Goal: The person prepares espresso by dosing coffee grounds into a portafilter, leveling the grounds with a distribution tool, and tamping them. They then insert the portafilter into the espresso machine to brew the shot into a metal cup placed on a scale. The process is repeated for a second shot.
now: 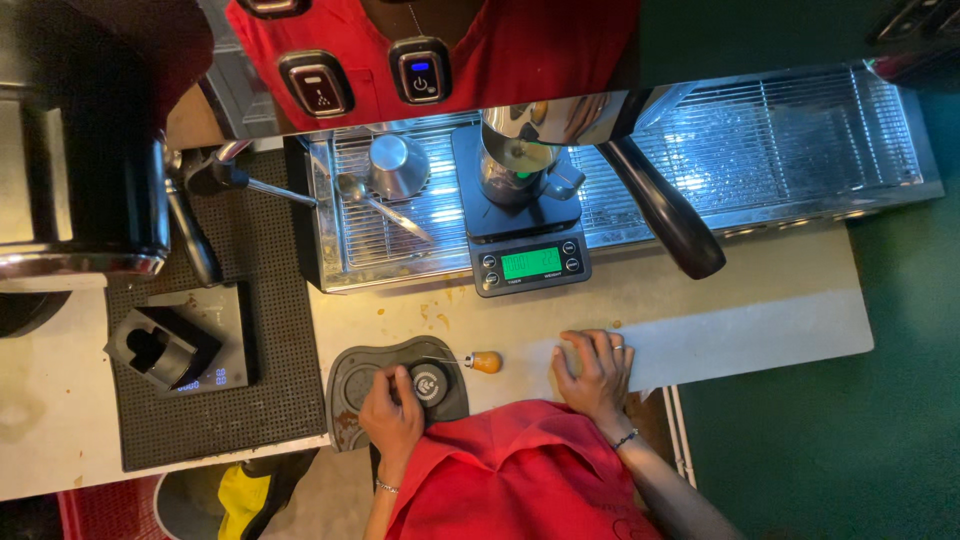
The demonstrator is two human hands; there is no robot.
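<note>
Red apron (pixel 520 460), green-lit scale display (pixel 531 263), dark ribbed mat (pixel 280 330), orange-knobbed tool (pixel 486 361).

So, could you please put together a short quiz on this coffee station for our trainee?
1. True or false: the right hand lies flat on the counter and holds nothing.
2. What colour is the display of the scale under the metal jug? A blue, B green, C red.
3. What does the left hand touch on the dark tamping mat?

Key:
1. True.
2. B.
3. A round black disc, which looks like a tamper. It sits next to the wooden-handled needle tool.
</note>
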